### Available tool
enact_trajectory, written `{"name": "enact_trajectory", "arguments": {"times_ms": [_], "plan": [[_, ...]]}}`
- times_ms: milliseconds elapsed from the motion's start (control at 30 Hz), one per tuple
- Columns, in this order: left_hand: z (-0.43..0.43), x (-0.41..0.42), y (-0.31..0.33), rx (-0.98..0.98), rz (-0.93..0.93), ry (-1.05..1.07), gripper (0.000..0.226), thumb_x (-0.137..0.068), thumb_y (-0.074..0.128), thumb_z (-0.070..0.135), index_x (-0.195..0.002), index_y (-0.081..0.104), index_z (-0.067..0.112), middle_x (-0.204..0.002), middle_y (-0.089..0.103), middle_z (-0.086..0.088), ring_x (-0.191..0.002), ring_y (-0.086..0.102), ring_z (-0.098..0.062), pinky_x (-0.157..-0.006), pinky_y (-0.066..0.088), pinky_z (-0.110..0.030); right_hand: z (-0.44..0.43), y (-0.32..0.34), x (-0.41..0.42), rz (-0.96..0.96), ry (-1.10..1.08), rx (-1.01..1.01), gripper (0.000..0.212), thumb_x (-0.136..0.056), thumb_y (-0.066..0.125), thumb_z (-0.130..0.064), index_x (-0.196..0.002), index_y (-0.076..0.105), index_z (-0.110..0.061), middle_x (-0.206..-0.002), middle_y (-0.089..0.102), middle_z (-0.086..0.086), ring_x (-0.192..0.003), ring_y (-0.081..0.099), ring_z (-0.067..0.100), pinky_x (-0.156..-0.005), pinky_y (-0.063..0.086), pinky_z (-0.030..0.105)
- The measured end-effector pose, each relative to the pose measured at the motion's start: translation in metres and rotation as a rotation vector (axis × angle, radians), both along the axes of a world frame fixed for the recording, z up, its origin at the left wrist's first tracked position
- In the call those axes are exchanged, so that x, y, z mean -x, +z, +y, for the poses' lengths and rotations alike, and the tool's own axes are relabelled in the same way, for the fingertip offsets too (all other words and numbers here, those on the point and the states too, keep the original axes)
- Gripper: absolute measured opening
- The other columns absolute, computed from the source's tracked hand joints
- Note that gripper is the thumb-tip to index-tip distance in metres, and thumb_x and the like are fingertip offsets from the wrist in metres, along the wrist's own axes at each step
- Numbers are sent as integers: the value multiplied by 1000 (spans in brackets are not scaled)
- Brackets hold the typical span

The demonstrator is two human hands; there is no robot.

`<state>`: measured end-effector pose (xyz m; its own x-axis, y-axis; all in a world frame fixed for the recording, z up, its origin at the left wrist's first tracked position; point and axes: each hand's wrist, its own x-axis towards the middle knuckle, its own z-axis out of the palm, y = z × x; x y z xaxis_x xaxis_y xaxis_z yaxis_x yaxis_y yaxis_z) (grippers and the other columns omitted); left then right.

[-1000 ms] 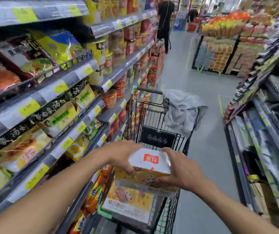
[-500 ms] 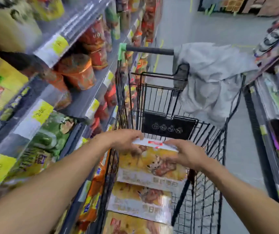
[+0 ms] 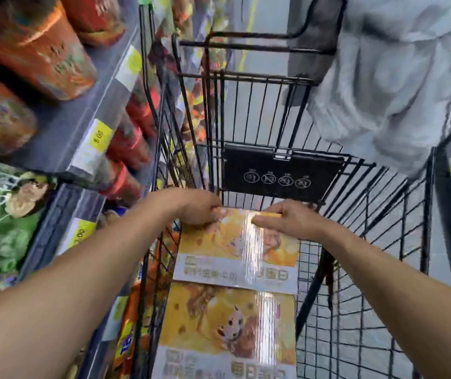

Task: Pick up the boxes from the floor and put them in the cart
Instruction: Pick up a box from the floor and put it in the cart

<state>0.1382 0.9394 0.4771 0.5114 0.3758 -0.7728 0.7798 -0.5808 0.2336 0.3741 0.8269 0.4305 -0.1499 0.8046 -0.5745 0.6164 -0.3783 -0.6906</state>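
Observation:
A flat yellow box (image 3: 235,255) with a food picture lies inside the black wire cart (image 3: 369,228), at its far end near the black child-seat flap. My left hand (image 3: 197,206) grips the box's far left corner. At the far right corner my right hand (image 3: 287,218) holds the edge, thumb on the top face. A second, matching yellow box (image 3: 227,329) lies flat in the cart just nearer to me, partly under the first.
A grey cloth (image 3: 399,86) hangs over the cart's handle end at upper right. Store shelves (image 3: 82,138) with orange cups, red cans and green packs run close along the cart's left side. Grey floor shows through the cart's right side.
Both hands have lowered the yellow box from above the cart down into it, onto the far end beside the other box. The view tilted down and closer to the cart.

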Motion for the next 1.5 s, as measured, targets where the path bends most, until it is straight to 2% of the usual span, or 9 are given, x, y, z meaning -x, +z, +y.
{"name": "enact_trajectory", "arguments": {"times_ms": [133,267,333,467,633,967,1133,1367,1500], "plan": [[2,-2,-18,-5,48,-3,15,-109,42,38,-96,46,30,-101,47,3,-94,44,-20,-86,40,-39,5,-15,5,38,-15,61,31,-89,69,-59,-68,75,-36,-57,64,-21,-56,59,-8,-66,44,20],[6,-7,-15,35,88,9,14,-108,43,30,-110,54,21,-103,47,0,-96,48,-22,-83,38,-36,11,-16,5,48,-11,107,36,-90,69,-55,-57,71,-43,-55,61,-20,-54,58,-6,-64,43,20],[6,-9,-16,25,102,19,10,-107,44,25,-107,53,21,-105,49,-2,-94,49,-24,-82,40,-37,9,-19,5,18,-24,110,30,-84,70,-66,-71,76,-40,-68,71,-17,-66,67,-2,-71,53,27],[-1,-9,-13,11,101,50,29,-103,44,18,-126,61,17,-131,60,-7,-109,57,-29,-90,47,-40,4,-6,10,-135,-1,129,82,-63,56,-96,-116,74,-36,-99,77,-14,-98,72,9,-97,56,43],[-5,-11,15,-49,-39,173,35,-99,52,23,-132,62,27,-139,61,-1,-120,59,-27,-96,51,-41,12,48,22,-357,-43,-99,91,-76,50,-91,-147,52,-35,-153,51,-5,-139,48,21,-110,45,50],[-18,-13,163,-226,-377,349,35,-103,47,56,-117,61,27,-117,67,3,-103,61,-20,-90,52,-41,14,221,22,-526,-107,-497,91,-77,51,-90,-149,44,-36,-147,48,-5,-137,45,18,-100,49,44],[-57,4,259,-344,-571,457,31,-103,51,52,-118,64,29,-115,64,10,-108,60,-14,-90,49,-37,-17,309,21,-543,-154,-666,90,-78,52,-89,-149,44,-33,-145,49,-2,-139,41,20,-105,48,51],[-156,30,352,-672,-764,497,53,-102,51,55,-147,47,27,-154,43,6,-141,40,-15,-110,34,-32,-108,402,20,-558,-76,-909,97,-81,53,-85,-155,37,-25,-160,34,0,-146,31,23,-116,37,50],[-233,51,391,-861,-698,579,67,-99,45,66,-157,28,37,-167,24,6,-155,19,-18,-122,28,-51,-162,445,11,-511,8,-959,109,-74,33,-98,-160,27,-32,-165,26,-2,-149,26,24,-120,32,49]]}}
